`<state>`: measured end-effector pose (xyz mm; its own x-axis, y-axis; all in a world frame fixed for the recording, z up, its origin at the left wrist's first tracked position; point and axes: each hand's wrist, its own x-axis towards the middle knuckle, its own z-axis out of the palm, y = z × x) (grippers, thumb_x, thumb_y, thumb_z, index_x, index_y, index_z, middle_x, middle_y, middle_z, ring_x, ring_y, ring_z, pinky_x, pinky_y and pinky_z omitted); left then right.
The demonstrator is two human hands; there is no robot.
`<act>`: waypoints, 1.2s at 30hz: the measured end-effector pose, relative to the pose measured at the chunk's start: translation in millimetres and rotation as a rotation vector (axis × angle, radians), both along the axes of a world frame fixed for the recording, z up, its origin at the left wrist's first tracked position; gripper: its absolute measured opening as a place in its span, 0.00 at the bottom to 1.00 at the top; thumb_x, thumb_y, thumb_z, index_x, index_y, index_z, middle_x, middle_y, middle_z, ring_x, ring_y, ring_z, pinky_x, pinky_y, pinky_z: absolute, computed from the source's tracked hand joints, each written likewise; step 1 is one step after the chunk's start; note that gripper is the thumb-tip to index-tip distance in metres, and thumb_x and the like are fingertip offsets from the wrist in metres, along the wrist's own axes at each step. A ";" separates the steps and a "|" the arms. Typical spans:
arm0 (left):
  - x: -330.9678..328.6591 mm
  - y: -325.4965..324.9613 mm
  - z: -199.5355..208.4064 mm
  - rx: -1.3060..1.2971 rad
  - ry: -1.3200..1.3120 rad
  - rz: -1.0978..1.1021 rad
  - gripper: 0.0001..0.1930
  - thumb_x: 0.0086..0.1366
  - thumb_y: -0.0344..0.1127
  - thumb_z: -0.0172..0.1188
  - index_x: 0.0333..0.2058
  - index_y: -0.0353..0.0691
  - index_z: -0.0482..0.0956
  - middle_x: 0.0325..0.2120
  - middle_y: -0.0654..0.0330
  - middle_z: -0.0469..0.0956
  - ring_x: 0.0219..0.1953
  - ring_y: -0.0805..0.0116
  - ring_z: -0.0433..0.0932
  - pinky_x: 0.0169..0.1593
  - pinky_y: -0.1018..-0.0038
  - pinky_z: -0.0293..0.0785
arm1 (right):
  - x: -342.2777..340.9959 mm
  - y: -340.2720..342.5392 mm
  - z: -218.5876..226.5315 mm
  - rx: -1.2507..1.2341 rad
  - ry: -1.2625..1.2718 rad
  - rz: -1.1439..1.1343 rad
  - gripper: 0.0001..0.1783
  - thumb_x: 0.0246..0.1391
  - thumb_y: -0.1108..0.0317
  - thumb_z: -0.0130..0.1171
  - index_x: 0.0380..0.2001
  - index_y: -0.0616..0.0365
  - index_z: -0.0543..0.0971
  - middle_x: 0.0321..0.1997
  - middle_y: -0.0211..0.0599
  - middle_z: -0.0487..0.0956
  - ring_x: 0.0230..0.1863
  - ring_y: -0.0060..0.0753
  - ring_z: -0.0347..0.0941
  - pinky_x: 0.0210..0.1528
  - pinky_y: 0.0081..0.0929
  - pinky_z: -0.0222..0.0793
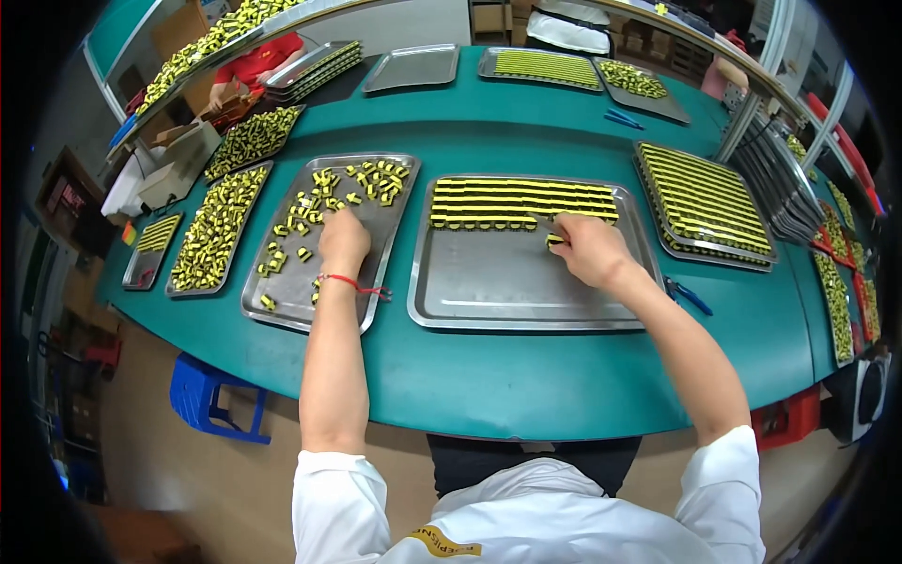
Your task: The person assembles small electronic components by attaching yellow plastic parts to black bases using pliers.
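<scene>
My left hand [345,246] reaches over a metal tray [362,273] of loose yellow-and-black blocks [303,214]. Its fingers are closed and point down among the blocks; what they pinch, if anything, is hidden. On a second metal tray [498,287], yellow-and-black blocks stand in tight rows [512,199] along the far side. At the right part of the nearest row, my right hand [597,252] is closed in a pinch. A small yellow-and-black block [554,242] shows at its fingertips, and a thin grey pointed piece [545,222] juts toward the row.
A stack of filled trays [705,202] stands at the right, with blue-handled pliers [691,296] near it. Trays heaped with loose blocks [216,226] lie at the left. Across the table are more trays [413,68] and a person in red [263,66]. A shelf [695,33] spans above.
</scene>
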<state>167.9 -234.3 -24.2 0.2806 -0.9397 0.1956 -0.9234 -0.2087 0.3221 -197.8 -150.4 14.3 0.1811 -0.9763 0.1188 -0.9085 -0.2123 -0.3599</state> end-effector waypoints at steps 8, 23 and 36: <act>-15.1 8.4 3.3 -0.088 0.094 -0.047 0.16 0.60 0.30 0.56 0.46 0.32 0.78 0.43 0.39 0.79 0.50 0.41 0.77 0.52 0.55 0.75 | 3.4 -29.0 -30.6 -0.131 0.055 -0.080 0.09 0.56 0.64 0.62 0.37 0.56 0.78 0.39 0.41 0.79 0.42 0.51 0.76 0.42 0.45 0.71; -125.0 99.8 50.3 0.182 0.205 -0.982 0.17 0.55 0.31 0.70 0.44 0.35 0.81 0.37 0.53 0.80 0.38 0.62 0.79 0.42 0.70 0.74 | -22.4 159.7 139.5 -0.247 -1.222 0.381 0.19 0.57 0.73 0.57 0.52 0.62 0.74 0.29 0.35 0.74 0.22 0.19 0.69 0.22 0.15 0.63; -143.5 214.9 187.3 -0.833 0.784 -1.016 0.29 0.64 0.54 0.63 0.49 0.32 0.75 0.41 0.54 0.71 0.30 0.77 0.65 0.32 0.79 0.62 | -67.6 202.4 140.8 -0.308 -1.183 0.265 0.17 0.58 0.71 0.57 0.50 0.61 0.73 0.28 0.36 0.74 0.22 0.20 0.69 0.22 0.16 0.64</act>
